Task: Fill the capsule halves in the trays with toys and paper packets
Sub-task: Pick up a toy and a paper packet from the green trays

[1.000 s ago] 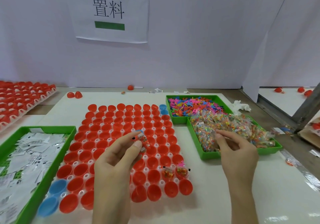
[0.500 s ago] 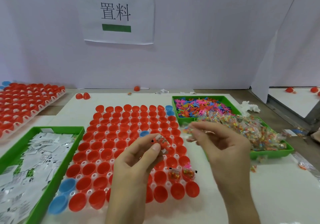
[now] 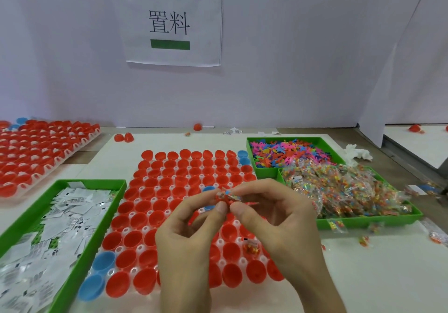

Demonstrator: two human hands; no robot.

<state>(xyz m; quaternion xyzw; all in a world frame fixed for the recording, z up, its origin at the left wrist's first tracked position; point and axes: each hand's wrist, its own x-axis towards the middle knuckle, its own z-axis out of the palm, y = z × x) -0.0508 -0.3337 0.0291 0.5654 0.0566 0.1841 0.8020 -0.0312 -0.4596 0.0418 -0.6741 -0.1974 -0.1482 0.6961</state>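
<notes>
A clear tray [image 3: 155, 235] of red capsule halves, with a few blue ones [image 3: 103, 260], lies in the middle of the table. One half at the lower right holds a small toy packet [image 3: 252, 248]. Above the tray my left hand [image 3: 191, 230] and my right hand [image 3: 274, 220] meet, and both pinch one small clear packet of coloured toys [image 3: 226, 195] between thumb and fingers. A green bin of toy packets [image 3: 339, 191] stands to the right, and a green bin of white paper packets [image 3: 55, 218] to the left.
A second green bin [image 3: 288, 153] holds loose coloured toy figures at the back right. Another tray of red capsule halves [image 3: 38, 147] lies at the far left. Loose red halves [image 3: 123, 138], scattered packets [image 3: 363, 240] and a crumpled tissue [image 3: 357, 152] lie around. A signed white wall stands behind.
My right hand came from the packet bin leftward to meet my left hand; both now pinch the packet that the left held alone. The view moved closer.
</notes>
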